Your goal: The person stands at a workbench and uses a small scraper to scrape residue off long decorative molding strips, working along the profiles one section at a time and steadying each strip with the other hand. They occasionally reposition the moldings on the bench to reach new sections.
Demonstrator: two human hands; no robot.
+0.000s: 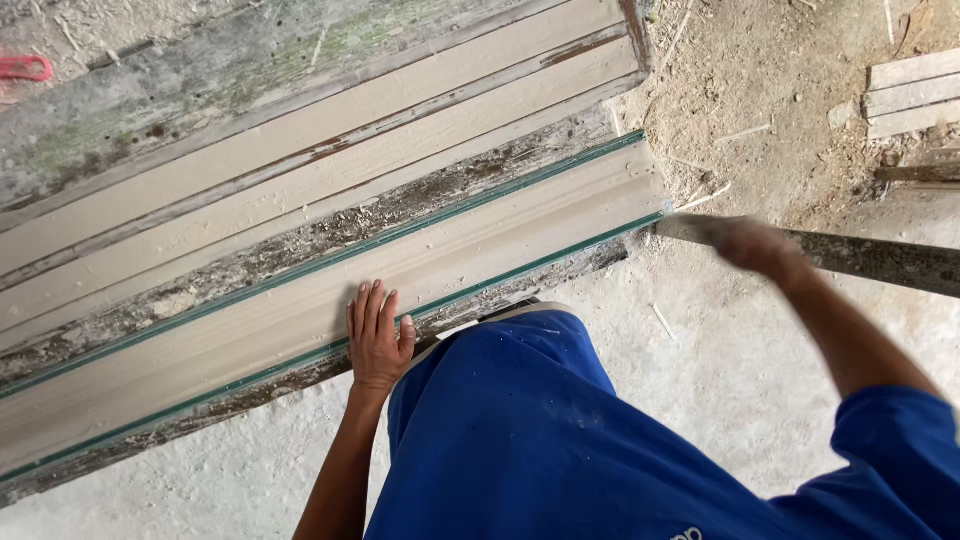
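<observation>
My left hand [378, 335] lies flat, fingers together, on the near edge of a long beige moulded board [480, 250] with thin green edge lines. The board rests on a weathered, paint-flaked bench [300, 240] that runs diagonally. My right hand [755, 245] is blurred by motion, out to the right past the board's end. It is closed around a long dark flat wooden strip [890, 262] whose left tip sits near the board's end. My blue sleeve and blue trousers [510, 420] fill the lower right.
More beige moulded lengths [300, 165] lie side by side further up the bench. A red object [25, 68] sits at the top left edge. Stacked pale wood offcuts [910, 95] lie on sawdust-covered ground [760, 90] at the top right. Pale concrete floor [700, 370] is below.
</observation>
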